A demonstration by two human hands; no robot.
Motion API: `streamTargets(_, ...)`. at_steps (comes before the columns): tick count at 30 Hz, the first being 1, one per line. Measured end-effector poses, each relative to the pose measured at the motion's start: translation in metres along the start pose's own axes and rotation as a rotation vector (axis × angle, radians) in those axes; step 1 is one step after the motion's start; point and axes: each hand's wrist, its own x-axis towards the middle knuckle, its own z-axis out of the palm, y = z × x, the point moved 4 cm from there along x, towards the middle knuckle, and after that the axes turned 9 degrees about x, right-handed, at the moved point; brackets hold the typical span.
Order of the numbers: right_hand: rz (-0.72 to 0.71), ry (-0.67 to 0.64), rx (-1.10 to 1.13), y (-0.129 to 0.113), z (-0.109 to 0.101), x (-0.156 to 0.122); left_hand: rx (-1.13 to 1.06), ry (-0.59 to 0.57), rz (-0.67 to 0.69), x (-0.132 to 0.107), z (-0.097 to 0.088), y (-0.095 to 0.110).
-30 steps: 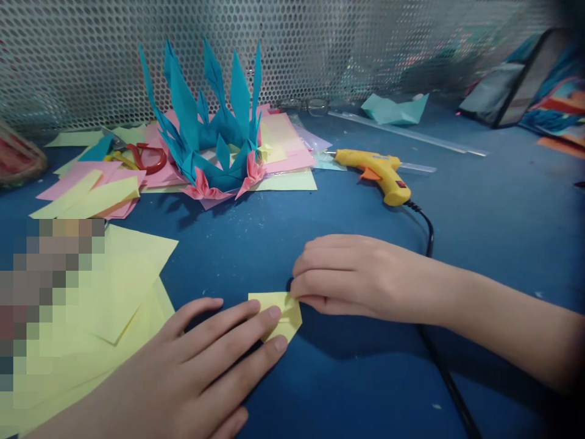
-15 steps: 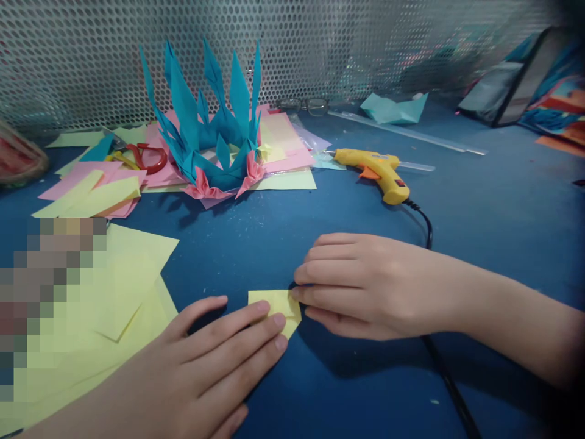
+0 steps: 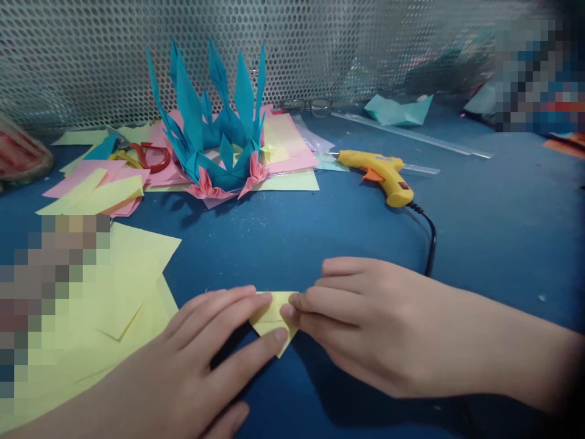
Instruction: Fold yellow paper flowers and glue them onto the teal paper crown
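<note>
A small piece of folded yellow paper (image 3: 269,314) lies on the blue tabletop, its lower corner pointing toward me. My left hand (image 3: 192,347) is open, with outstretched fingertips resting on the paper's left and lower parts. At the right upper edge, my right hand (image 3: 379,329) pinches the paper between thumb and fingertips. Parts of the paper are hidden under the fingers of both hands.
Larger pale yellow sheets (image 3: 137,256) lie at the left. Behind stands a blue folded-paper crown (image 3: 223,174) with pink pieces, near red-handled scissors (image 3: 155,160). A yellow glue gun (image 3: 372,163) with a black cord (image 3: 432,244) lies behind my right hand.
My right hand has come nearer, and its thumb now pinches the paper's edge. My left fingers have spread, uncovering the paper's middle and lower corner.
</note>
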Motion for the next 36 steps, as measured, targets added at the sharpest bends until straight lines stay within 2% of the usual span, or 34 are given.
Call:
streamTargets(3, 0.069, -0.017, -0.075, -0.008, 0.002, 0.001, 0.034, -0.052, -0.04, -0.001, -0.001, -0.002)
streamTargets(9, 0.121, 0.041, -0.158, -0.023, 0.006, 0.004, -0.017, -0.035, -0.154, -0.002, -0.002, -0.01)
streamTargets(12, 0.157, 0.115, -0.242, -0.029, 0.01, 0.003, -0.03, -0.041, -0.147, -0.002, -0.002, -0.011)
streamTargets(14, 0.219, 0.209, -0.341, -0.033, 0.012, 0.0, -0.031, -0.046, -0.151, -0.002, -0.002, -0.012)
streamTargets(15, 0.247, 0.205, -0.37, -0.035, 0.016, -0.001, -0.03, -0.047, -0.151, -0.001, -0.002, -0.012)
streamTargets(21, 0.191, 0.211, -0.417, -0.045, 0.026, -0.004, -0.069, -0.01, -0.107, 0.004, -0.005, -0.008)
streamTargets(24, 0.248, 0.29, -0.347, -0.04, 0.023, -0.001, -0.073, -0.002, -0.073, 0.004, -0.004, -0.005)
streamTargets(28, 0.325, 0.345, -0.167, -0.028, 0.021, 0.006, -0.071, 0.02, -0.098, 0.0, -0.003, -0.006)
streamTargets(32, 0.289, 0.372, -0.016, -0.021, 0.019, 0.013, -0.118, 0.021, -0.138, -0.003, -0.004, -0.012)
streamTargets(36, 0.285, 0.427, 0.251, -0.018, 0.018, 0.015, -0.205, -0.037, -0.153, 0.0, -0.007, -0.014)
